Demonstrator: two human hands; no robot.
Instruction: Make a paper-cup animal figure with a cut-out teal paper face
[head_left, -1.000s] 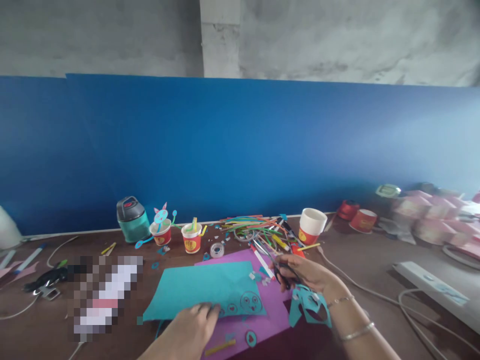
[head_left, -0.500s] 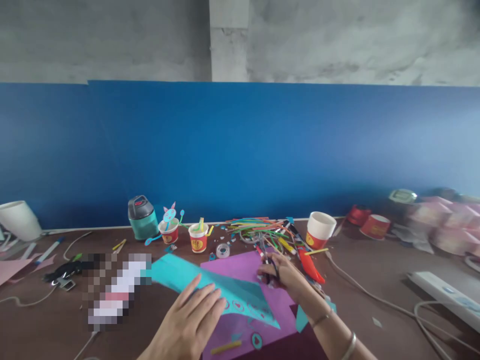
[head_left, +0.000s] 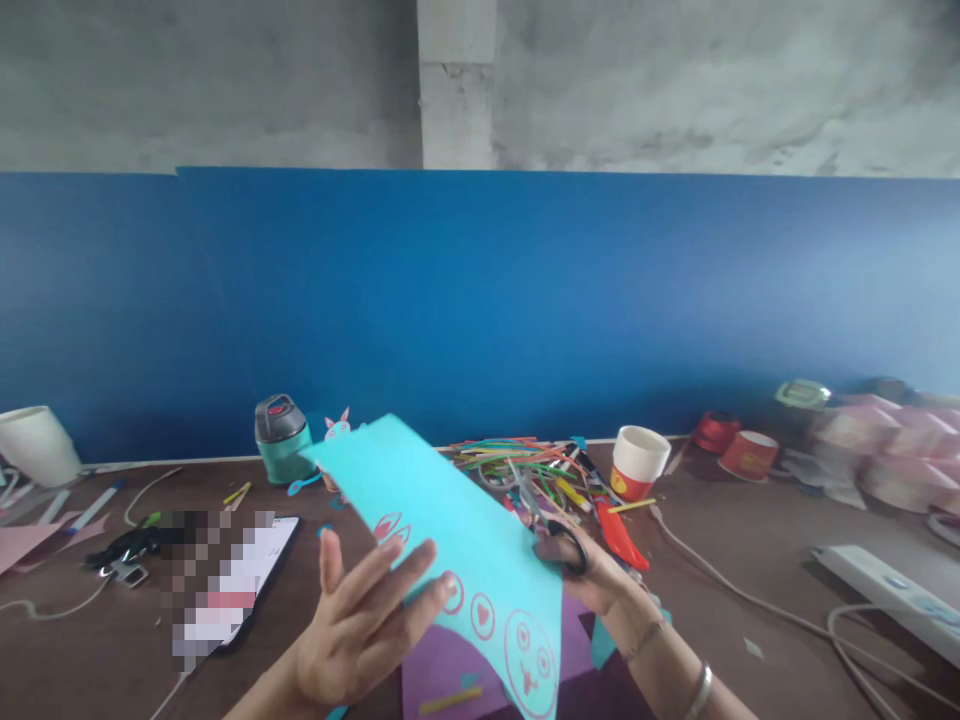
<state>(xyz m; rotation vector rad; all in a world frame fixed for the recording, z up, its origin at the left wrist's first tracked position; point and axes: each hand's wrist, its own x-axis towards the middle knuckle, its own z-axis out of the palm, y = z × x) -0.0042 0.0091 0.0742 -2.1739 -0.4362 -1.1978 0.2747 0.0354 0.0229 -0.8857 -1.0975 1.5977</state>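
Observation:
A cyan paper sheet point(head_left: 450, 500) with red drawn circles, hearts and a face is raised and tilted above a purple sheet point(head_left: 442, 670). My left hand point(head_left: 375, 615) is at the cyan sheet's lower left edge, fingers spread and palm turned partly up. Black-handled scissors point(head_left: 574, 545) are in my right hand point(head_left: 589, 570), at the right edge of the cyan sheet, with their blades pointing up and left. A yellow strip point(head_left: 450, 700) lies on the purple sheet.
Behind the sheet are a pile of coloured strips point(head_left: 517, 455) and a white-and-red cup point(head_left: 637, 462). A teal jar point(head_left: 285, 455) and a phone point(head_left: 262, 580) are on the left. A power strip point(head_left: 892, 595) and cable lie at the right.
The cyan sheet has risen and tilted toward the camera, showing more drawings and hiding the middle cup. My left hand has moved left and turned over. The scissors now show more clearly.

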